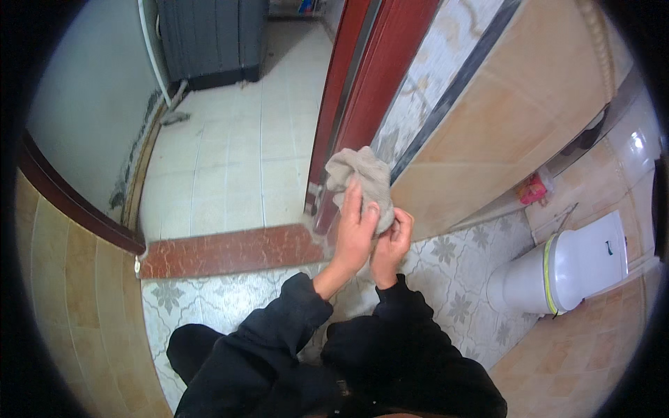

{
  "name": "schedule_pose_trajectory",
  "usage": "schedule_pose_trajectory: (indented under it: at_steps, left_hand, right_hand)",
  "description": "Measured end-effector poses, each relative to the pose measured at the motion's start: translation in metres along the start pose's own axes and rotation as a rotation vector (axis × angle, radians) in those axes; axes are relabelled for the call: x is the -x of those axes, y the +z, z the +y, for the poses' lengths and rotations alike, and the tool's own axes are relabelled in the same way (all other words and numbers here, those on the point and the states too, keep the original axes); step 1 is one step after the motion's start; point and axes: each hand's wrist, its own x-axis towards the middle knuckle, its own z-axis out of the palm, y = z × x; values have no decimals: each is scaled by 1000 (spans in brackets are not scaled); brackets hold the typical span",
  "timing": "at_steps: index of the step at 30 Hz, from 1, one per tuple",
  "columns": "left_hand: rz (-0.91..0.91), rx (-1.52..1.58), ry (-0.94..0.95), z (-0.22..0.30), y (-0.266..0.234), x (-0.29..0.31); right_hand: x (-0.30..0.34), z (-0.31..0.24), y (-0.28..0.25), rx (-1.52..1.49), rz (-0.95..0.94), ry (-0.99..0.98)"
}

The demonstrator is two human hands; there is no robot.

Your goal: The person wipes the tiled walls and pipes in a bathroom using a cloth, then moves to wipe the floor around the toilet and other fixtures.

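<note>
A crumpled beige-grey cloth (364, 182) is bunched between my two hands, in front of the dark red door frame (359, 104). My left hand (354, 233) is closed on its near left side, with the thumb and a finger pressed against the fabric. From the lower right, my right hand (391, 247) grips the cloth's bottom end with curled fingers. The two hands are close together, and parts of their fingers are hidden behind the cloth and each other.
A reddish stone threshold (230, 251) crosses the doorway ahead. Beyond it, a dark grey appliance-like box (212, 38) stands on pale floor tiles. At the right are a white toilet (536, 279) and a pink-red package (533, 189) by the tiled wall (502, 132).
</note>
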Motion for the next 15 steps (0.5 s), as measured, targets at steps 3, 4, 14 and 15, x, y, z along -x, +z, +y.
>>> schedule_pose_trajectory:
  at_steps: [3,4,14,15]
  left_hand:
    - [-51,-126,338,32,10,-40]
    - [-63,-187,418,42,10,-51]
    - [-91,-358,951,158,30,-144]
    - [-88,-355,979,173,34,-154]
  right_hand:
    - [-33,-42,1,-5,33,-193]
    - [-42,-55,4,-19,61,-241]
    - [-108,-142,8,114,-33,-507]
    - [-113,-149,7,53,-41,-463]
